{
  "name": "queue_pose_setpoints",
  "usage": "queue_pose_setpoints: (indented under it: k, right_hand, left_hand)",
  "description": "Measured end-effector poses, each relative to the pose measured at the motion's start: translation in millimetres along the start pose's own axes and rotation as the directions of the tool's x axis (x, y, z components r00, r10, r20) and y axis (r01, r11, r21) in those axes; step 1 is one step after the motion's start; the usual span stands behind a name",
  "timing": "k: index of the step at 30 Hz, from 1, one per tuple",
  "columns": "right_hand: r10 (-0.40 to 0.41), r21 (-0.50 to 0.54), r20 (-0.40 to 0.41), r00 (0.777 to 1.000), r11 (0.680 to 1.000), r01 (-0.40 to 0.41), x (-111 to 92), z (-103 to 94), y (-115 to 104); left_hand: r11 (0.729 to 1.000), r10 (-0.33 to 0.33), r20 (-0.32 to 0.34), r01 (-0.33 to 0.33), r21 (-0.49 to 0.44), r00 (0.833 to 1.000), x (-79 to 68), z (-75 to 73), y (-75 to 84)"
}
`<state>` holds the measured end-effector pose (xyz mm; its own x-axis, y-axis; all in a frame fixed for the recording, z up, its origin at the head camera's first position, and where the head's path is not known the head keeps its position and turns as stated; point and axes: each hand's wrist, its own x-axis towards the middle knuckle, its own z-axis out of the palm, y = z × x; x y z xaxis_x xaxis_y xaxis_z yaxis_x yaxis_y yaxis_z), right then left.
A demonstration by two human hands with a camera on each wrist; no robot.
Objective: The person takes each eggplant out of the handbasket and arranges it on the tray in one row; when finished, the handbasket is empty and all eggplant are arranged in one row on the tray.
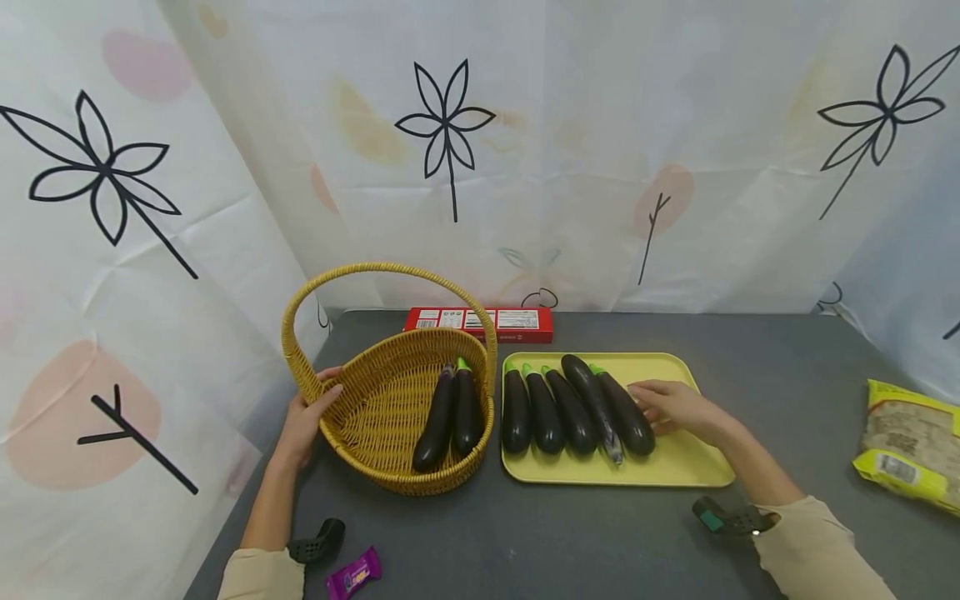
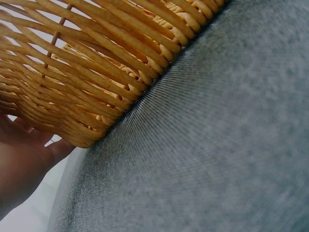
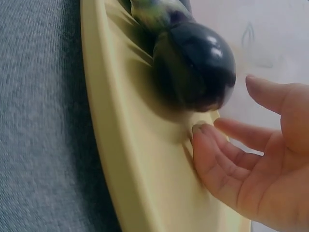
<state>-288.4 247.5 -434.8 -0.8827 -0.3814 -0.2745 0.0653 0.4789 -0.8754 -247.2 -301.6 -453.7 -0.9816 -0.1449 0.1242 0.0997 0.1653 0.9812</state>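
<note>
A wicker basket (image 1: 375,417) with a tall handle stands on the left, holding two eggplants (image 1: 467,408) along its right side. My left hand (image 1: 303,421) grips the basket's left rim near the handle's base; in the left wrist view that hand (image 2: 24,159) lies against the woven wall. Right of the basket, several dark eggplants (image 1: 546,417) lie side by side on a yellow tray (image 1: 690,462). My right hand (image 1: 675,408) is beside the rightmost eggplant (image 1: 626,412). In the right wrist view, the fingers are loosely bent and spread near an eggplant's rounded end (image 3: 198,67), holding nothing.
A red box (image 1: 525,325) lies behind the basket and tray. On the far right is a yellow-edged bag (image 1: 911,442). A small purple wrapped snack (image 1: 355,573) sits near the front edge, by my left wrist. A patterned white curtain (image 1: 600,167) hangs behind the grey table (image 1: 600,542).
</note>
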Motion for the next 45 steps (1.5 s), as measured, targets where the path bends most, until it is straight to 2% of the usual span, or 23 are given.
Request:
queue_pose_setpoints:
  k: [9, 12, 15, 19, 22, 25, 28, 35, 37, 42, 45]
  right_hand:
    - [-0.022, 0.196, 0.054, 0.998, 0.981, 0.011, -4, -16.7, 6]
    - [-0.044, 0.227, 0.049, 0.998, 0.973, 0.032, -8, -21.0, 0]
    - [-0.104, 0.254, 0.06, 0.993, 0.963, 0.086, -12, -22.4, -11]
    - [-0.196, 0.376, 0.118, 0.973, 0.916, 0.139, -17, -20.0, -28]
    - [-0.274, 0.506, 0.193, 0.942, 0.85, 0.143, -20, -14.8, -41]
    - [-0.337, 0.59, 0.251, 0.908, 0.796, 0.132, -22, -5.8, -54]
    - [-0.361, 0.625, 0.284, 0.888, 0.772, 0.114, -22, 6.5, -66]
    - [-0.339, 0.605, 0.363, 0.868, 0.794, 0.057, -19, 46.9, -93]
    - [-0.342, 0.605, 0.389, 0.855, 0.795, 0.042, -17, 60.2, -101]
    - [-0.366, 0.639, 0.442, 0.819, 0.769, -0.002, -7, 91.9, -117]
    - [-0.359, 0.656, 0.468, 0.807, 0.753, -0.045, 0, 109.6, -124]
  left_hand:
    - [1.0, 0.001, 0.002, -0.001, -0.021, 1.0, 0.1, 0.5, 1.9]
    - [1.0, 0.0, 0.003, 0.001, -0.027, 1.0, 0.0, 0.4, 2.7]
    - [0.999, -0.003, 0.0, 0.003, -0.033, 1.0, 0.2, 0.2, 3.2]
    - [0.999, 0.005, 0.005, -0.005, -0.037, 1.0, 0.4, -0.3, 3.5]
    - [0.999, 0.009, 0.007, -0.009, -0.038, 1.0, 0.7, -0.5, 3.7]
    - [1.0, 0.005, 0.006, -0.005, -0.026, 1.0, 0.7, -0.5, 4.3]
    - [1.0, -0.006, 0.007, 0.006, -0.017, 1.0, 0.9, 0.1, 4.9]
    - [1.0, -0.029, 0.011, 0.028, 0.007, 1.0, 1.2, 1.3, 7.4]
    - [0.999, -0.033, 0.01, 0.033, 0.007, 0.999, 1.6, 1.2, 7.2]
    - [0.999, -0.034, 0.01, 0.034, 0.005, 0.999, 1.6, 0.3, 5.0]
    - [0.999, -0.036, 0.01, 0.035, 0.009, 0.999, 1.0, 0.3, 3.9]
